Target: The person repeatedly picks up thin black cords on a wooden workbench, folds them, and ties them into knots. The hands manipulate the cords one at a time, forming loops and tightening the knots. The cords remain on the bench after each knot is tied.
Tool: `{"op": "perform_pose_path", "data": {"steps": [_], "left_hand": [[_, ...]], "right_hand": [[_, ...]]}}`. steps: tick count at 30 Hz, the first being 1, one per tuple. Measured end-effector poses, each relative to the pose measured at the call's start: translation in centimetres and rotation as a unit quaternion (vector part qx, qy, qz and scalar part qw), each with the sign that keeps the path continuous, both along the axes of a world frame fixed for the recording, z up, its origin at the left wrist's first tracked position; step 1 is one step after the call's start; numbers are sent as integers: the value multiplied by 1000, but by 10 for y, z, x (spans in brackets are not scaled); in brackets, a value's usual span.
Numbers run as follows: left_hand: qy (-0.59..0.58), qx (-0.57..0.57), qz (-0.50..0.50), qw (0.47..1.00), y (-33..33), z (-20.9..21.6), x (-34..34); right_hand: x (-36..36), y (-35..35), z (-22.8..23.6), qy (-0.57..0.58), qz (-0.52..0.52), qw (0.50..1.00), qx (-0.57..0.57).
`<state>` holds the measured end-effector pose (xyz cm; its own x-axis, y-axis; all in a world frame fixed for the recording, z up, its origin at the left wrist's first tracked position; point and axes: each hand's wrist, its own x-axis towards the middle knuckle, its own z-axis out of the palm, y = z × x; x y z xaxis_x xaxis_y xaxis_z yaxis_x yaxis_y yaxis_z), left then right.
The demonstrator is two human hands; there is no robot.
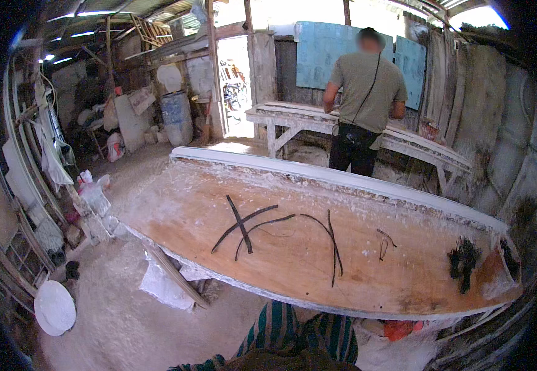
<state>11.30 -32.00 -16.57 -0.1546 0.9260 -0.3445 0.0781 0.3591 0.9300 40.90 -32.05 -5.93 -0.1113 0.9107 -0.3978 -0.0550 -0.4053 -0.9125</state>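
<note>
Neither of my hands shows; only a bit of striped green sleeve (201, 365) enters at the lower edge, beside my striped trousers (277, 328). In front of me stands a long wooden work table (293, 272), dusted with white. Several thin black strips lie on it: a crossed group (240, 226) left of the middle, and another pair (331, 241) meeting to its right. A small dark piece of cord or wire (384, 244) sits further right. Near the right end rests a tangled black bundle (464, 260). What the strips are made of I cannot tell.
A white raised rail (342, 177) runs along the table's far edge. Beyond it, a person (367, 86) stands facing away at a white-stained bench (293, 111). A blue drum (177, 117) stands at the back left. On the floor at left is a white round basin (55, 308).
</note>
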Motion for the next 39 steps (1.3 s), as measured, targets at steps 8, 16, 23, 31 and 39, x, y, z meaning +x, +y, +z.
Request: {"op": "perform_pose_path", "data": {"steps": [8,16,23,31,39], "left_hand": [[-22,9,2,1000,10,-1,15],[-43,10,20,999,16,-4,21],[-93,-4,68,993,7,-10,10],[-375,-30,201,904,-16,-43,-7],[127,-5,43,991,-27,-3,-5]], "right_hand": [[22,-17,-5,-14,-33,999,-20],[35,-24,-11,-23,-61,997,-34],[46,-37,-18,-33,-85,995,-45],[60,-62,-29,-38,-121,991,-51],[72,-78,-32,-55,-163,983,-60]]}}
